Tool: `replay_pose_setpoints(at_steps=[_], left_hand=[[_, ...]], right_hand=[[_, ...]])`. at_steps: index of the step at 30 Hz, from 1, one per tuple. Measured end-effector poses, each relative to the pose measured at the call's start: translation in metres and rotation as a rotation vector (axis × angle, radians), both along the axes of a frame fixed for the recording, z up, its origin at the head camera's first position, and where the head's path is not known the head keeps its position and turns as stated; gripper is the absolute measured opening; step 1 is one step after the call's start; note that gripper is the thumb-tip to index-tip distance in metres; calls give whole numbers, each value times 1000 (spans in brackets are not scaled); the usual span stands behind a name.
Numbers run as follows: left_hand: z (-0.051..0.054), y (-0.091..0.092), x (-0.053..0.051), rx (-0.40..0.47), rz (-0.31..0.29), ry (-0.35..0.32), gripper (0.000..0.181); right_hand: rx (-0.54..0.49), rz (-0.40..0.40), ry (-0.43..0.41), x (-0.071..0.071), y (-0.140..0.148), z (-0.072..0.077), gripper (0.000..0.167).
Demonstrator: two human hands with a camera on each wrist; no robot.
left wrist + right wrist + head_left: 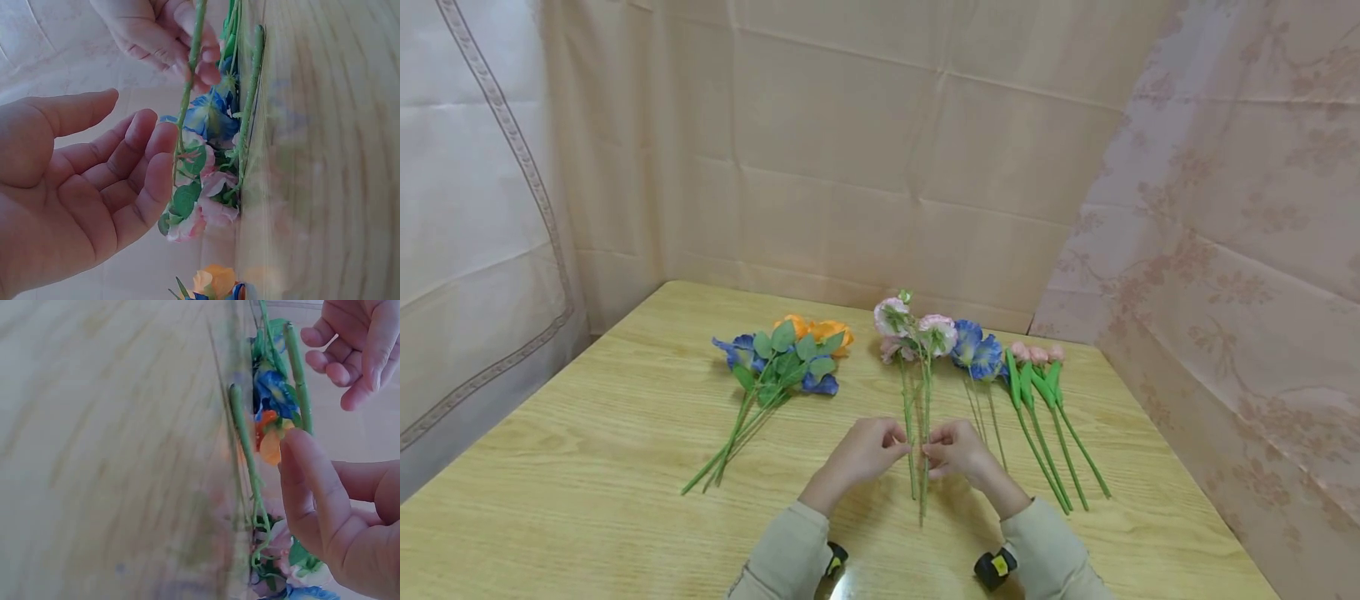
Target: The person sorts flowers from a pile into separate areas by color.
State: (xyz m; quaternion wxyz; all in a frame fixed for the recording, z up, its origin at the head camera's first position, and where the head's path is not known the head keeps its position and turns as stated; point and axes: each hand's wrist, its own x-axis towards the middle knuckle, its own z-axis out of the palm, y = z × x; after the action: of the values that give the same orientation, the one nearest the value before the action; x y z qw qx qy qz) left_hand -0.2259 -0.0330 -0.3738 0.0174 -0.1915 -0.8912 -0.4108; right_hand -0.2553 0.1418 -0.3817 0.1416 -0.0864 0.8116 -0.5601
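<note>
Between thumb and fingers my right hand (958, 451) pinches the green stem (190, 78) of a pink artificial flower (938, 335), holding it above the table. My left hand (868, 450) is just left of the stems, its fingers loosely bent and its thumb apart; in the left wrist view nothing is gripped in it. Another pink flower (892, 318) has its stem (247, 444) lying low along the tabletop, between the two hands. The pink blooms overlap at the far end, so which bloom belongs to which stem is partly hidden.
Blue flowers (977, 350) with thin stems lie right of the pink ones. Several pink tulips (1037, 354) lie farther right. A bunch of orange flowers (827, 335) and blue flowers (741, 352) lies on the left. The wooden table (587, 467) meets curtains behind.
</note>
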Motion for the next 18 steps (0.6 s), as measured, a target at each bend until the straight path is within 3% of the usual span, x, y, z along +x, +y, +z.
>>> replay_pose_setpoints(at_steps=[7,18], left_hand=[[-2,-3,-1,-40,-21,28,11],[-4,-9,-2,-95,-58,-40,13]], right_hand=[[-5,28,-20,0,2,-3,13],[-13,54,-38,-1,5,-2,21]])
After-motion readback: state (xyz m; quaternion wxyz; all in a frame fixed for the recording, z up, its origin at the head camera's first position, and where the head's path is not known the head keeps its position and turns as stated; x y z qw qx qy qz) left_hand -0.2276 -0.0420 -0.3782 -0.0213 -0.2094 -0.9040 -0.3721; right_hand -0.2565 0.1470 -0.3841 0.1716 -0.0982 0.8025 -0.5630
